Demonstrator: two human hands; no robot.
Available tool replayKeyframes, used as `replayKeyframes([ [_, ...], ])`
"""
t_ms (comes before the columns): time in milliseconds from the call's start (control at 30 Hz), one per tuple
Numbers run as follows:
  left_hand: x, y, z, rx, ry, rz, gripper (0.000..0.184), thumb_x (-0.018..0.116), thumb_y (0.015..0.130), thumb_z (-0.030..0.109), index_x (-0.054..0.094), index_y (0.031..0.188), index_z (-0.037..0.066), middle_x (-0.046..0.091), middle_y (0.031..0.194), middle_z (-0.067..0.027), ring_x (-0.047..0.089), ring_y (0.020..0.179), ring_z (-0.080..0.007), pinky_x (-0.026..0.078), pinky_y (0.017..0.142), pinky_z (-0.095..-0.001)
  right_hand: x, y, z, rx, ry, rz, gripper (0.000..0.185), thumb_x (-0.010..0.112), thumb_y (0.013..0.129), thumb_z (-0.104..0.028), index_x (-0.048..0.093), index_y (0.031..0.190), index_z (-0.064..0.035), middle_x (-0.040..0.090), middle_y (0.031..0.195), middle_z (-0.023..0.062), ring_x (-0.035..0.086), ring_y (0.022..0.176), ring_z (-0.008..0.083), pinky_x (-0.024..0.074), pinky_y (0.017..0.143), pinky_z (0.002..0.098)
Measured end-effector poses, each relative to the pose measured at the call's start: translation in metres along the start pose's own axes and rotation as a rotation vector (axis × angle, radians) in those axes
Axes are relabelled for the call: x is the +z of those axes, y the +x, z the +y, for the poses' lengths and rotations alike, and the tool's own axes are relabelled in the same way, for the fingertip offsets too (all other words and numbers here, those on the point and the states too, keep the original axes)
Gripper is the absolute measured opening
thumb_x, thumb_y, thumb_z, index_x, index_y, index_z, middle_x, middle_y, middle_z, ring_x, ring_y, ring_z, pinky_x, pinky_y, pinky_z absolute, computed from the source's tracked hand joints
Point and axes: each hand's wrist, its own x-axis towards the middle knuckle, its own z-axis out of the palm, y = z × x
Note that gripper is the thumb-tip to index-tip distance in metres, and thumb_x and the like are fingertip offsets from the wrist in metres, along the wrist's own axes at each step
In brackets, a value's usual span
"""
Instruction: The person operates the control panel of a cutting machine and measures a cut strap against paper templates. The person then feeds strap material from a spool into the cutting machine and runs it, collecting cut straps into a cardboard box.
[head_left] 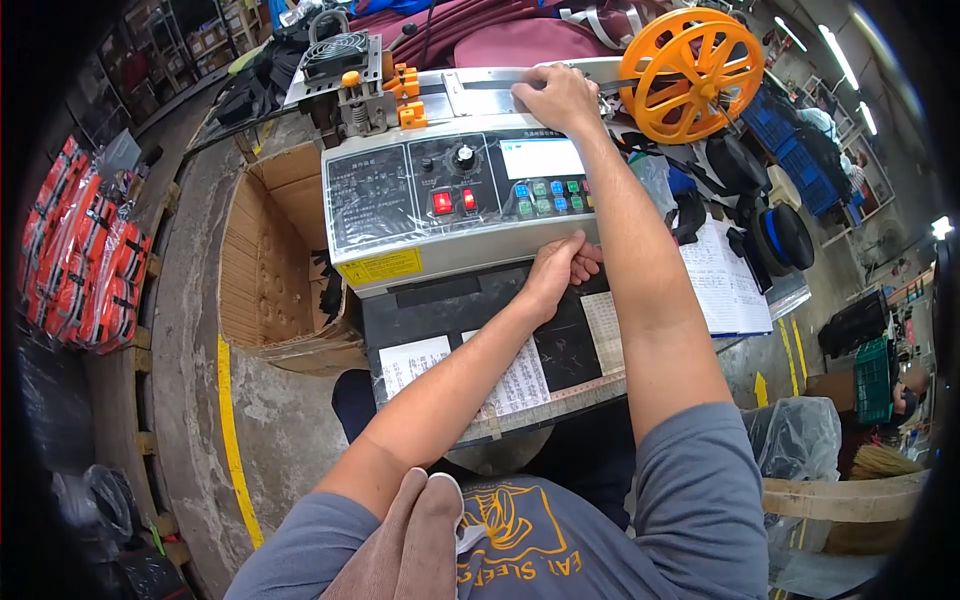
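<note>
A white tabletop strap-cutting machine (480, 235) stands before me, with a labelled front panel, red switches, a knob and a small lit screen (541, 158). On its top, my right hand (560, 97) bends its fingers down onto the black strap (490, 86) in the feed track, closed around it as far as I can see. An orange spoked reel (690, 75) stands to the right of that hand. My left hand (562, 270) is curled closed by the lower front edge of the machine; whatever is inside its fingers, if anything, is hidden.
An open cardboard box (265, 290) sits left of the machine, with black pieces inside. Written papers (725, 275) and black strap rolls (785, 240) lie to the right. Printed sheets (515, 375) and a ruler strip (570, 393) line the table's front. Orange bundles (85, 260) are stacked far left.
</note>
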Motion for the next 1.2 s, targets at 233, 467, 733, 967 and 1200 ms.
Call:
replayKeyframes([
  [233,-0.0003,0.0009,-0.0014,-0.005,0.008,-0.002,0.057,0.046,0.112,0.048,0.078,0.102,0.002,0.069,0.084,-0.0040,0.058,0.076,-0.0122,0.046,0.073,-0.0281,-0.0001,-0.0004,-0.0009,-0.003,0.000,0.017,0.047,0.068,0.084,-0.048,0.082,0.122,-0.0226,0.074,0.127,0.0089,0.063,0.128,0.0281,0.0390,0.115,0.0527],
  [467,-0.0003,0.0014,-0.0019,-0.005,0.012,-0.013,0.057,0.045,0.112,0.047,0.078,0.101,0.003,0.068,0.084,-0.0036,0.057,0.076,-0.0119,0.046,0.073,-0.0280,0.0015,0.0005,0.0004,-0.002,0.008,0.018,0.048,0.068,0.084,-0.049,0.082,0.122,-0.0225,0.074,0.127,0.0086,0.063,0.128,0.0282,0.0387,0.115,0.0523],
  [733,0.0002,0.0009,-0.0003,-0.009,0.020,-0.006,0.057,0.045,0.112,0.047,0.079,0.101,0.002,0.068,0.083,-0.0037,0.057,0.076,-0.0124,0.046,0.073,-0.0284,0.0014,0.0005,0.0006,-0.011,0.011,0.026,0.048,0.068,0.083,-0.048,0.082,0.121,-0.0220,0.074,0.127,0.0094,0.064,0.127,0.0287,0.0394,0.115,0.0534],
  [967,0.0003,0.0008,-0.0003,-0.006,0.016,-0.008,0.057,0.045,0.112,0.046,0.079,0.101,0.002,0.068,0.083,-0.0037,0.057,0.075,-0.0123,0.046,0.072,-0.0284,0.0023,0.0006,0.0004,-0.014,0.006,0.036,0.049,0.069,0.082,-0.048,0.082,0.121,-0.0222,0.074,0.125,0.0102,0.064,0.126,0.0290,0.0401,0.113,0.0536],
  [1200,0.0003,0.0005,-0.0003,-0.011,0.017,-0.008,0.057,0.045,0.112,0.046,0.079,0.102,0.002,0.068,0.084,-0.0036,0.057,0.075,-0.0120,0.046,0.072,-0.0282,0.0018,0.0005,0.0007,-0.010,0.005,0.027,0.049,0.068,0.082,-0.048,0.082,0.121,-0.0220,0.074,0.125,0.0101,0.064,0.126,0.0289,0.0402,0.113,0.0537],
])
